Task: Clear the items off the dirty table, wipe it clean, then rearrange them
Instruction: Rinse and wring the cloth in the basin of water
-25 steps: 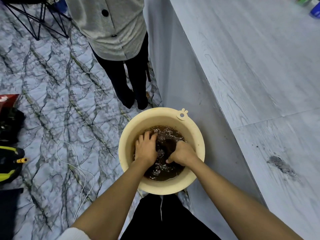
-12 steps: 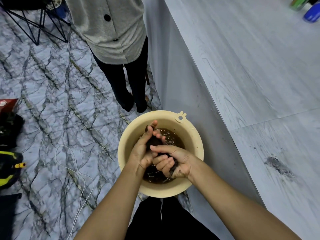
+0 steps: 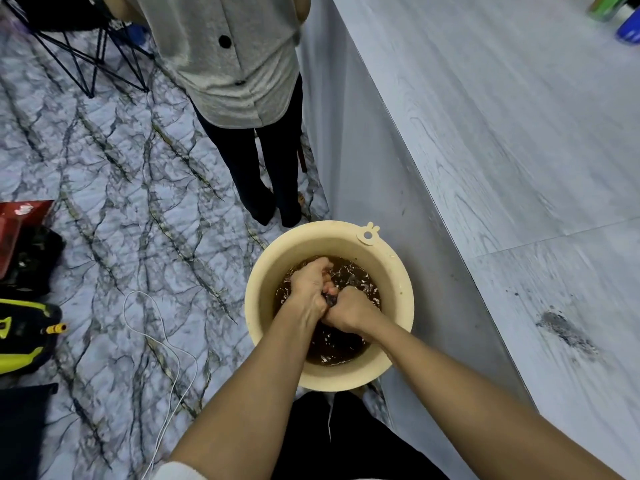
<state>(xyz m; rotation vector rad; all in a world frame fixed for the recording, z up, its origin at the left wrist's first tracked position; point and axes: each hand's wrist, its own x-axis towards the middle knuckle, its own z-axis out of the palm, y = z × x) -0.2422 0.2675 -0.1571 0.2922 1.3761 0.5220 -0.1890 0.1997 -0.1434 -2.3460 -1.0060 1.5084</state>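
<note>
A cream plastic bucket (image 3: 263, 306) stands on the floor beside the grey table (image 3: 502, 133), holding dark brown water. Both my hands are inside it, fists together. My left hand (image 3: 310, 284) and my right hand (image 3: 349, 311) both grip a dark wet cloth (image 3: 329, 299), which shows only as a small dark bunch between the fists. The table top carries a dark smudge of dirt (image 3: 564, 330) near its front right.
A person in a grey top and dark trousers (image 3: 242, 81) stands just beyond the bucket. A white cable (image 3: 166, 344) lies on the marble floor. Dark and yellow gear (image 3: 24, 334) and a red box (image 3: 17, 220) sit at the left. Bottles (image 3: 623, 19) stand at the table's far corner.
My hands went from pressing the cloth under the water, to lifting it with opened fingers, to clenching it between two fists low in the bucket.
</note>
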